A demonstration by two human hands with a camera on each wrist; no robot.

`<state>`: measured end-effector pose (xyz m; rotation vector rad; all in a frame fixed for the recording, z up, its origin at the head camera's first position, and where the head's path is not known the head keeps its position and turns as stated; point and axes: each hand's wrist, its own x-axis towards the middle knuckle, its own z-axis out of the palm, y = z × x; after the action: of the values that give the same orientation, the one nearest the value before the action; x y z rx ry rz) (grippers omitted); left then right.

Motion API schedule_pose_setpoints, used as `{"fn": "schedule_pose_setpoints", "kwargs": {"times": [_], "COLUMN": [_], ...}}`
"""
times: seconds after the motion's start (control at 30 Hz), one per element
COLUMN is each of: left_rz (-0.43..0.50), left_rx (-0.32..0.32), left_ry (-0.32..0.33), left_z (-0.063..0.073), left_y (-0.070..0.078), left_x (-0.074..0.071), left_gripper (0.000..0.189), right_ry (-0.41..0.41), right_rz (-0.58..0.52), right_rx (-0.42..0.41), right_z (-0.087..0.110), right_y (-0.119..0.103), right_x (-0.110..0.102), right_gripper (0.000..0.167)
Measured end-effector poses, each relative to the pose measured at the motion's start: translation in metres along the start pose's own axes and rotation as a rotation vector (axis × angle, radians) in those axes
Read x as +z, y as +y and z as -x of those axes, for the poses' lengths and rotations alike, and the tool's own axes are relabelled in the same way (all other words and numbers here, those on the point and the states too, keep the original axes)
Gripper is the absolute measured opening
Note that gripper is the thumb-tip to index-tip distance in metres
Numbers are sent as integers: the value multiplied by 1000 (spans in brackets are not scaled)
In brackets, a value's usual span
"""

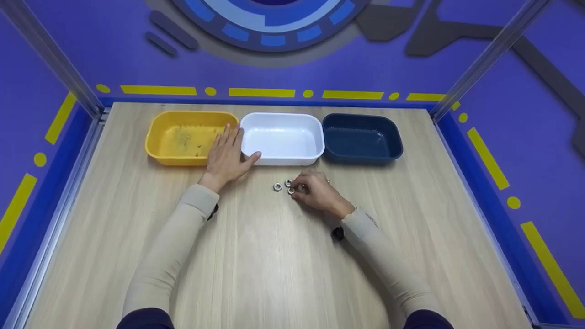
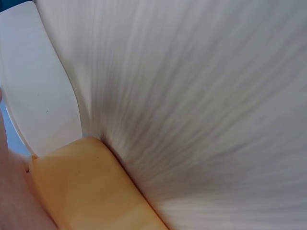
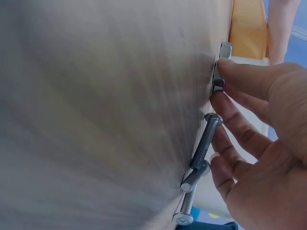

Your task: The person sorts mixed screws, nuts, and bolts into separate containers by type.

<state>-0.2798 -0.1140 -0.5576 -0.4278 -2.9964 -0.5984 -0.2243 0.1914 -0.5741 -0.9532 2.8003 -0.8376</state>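
My left hand (image 1: pixel 227 157) lies with straight fingers across the adjoining rims of the yellow bin (image 1: pixel 157 157) and the white bin (image 1: pixel 283 161). Just in front of the white bin, my right hand (image 1: pixel 320 192) bends over a small group of metal nuts (image 1: pixel 277 187) on the table. Its thumb and forefinger pinch a nut (image 3: pixel 218 83) at table level, with another nut (image 3: pixel 226 49) close by. Beside the other fingers lie several metal bolts (image 3: pixel 206 141), seen in the right wrist view. In the head view the hand mostly hides these bolts.
A dark blue bin (image 1: pixel 363 160) stands right of the white one, completing a row along the back of the wooden table (image 1: pixel 256 265). Small dark bits lie inside the yellow bin. Purple panels (image 1: pixel 292 75) enclose the back and sides.
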Motion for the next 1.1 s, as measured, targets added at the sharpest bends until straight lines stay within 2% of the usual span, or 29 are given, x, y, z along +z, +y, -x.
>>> {"fn": "schedule_pose_setpoints", "kwargs": {"times": [0.2, 0.57, 0.97, 1.1], "left_rz": [-8, -55, -87, -84], "left_rx": [-13, 8, 32, 36], "left_ry": [-11, -25, -22, -16], "left_z": [0, 2, -3, -3], "left_y": [-1, -3, -3, -2], "left_x": [0, 4, 5, 5], "left_gripper": [102, 103, 103, 102], "right_ry": [-29, -81, -94, -74], "right_rz": [5, -20, 4, 0], "right_rx": [11, -9, -24, -41], "right_z": [-1, 1, -1, -2], "right_y": [-1, -1, 0, -2], "right_x": [1, 3, 1, 0], "right_gripper": [22, 23, 19, 17]}}
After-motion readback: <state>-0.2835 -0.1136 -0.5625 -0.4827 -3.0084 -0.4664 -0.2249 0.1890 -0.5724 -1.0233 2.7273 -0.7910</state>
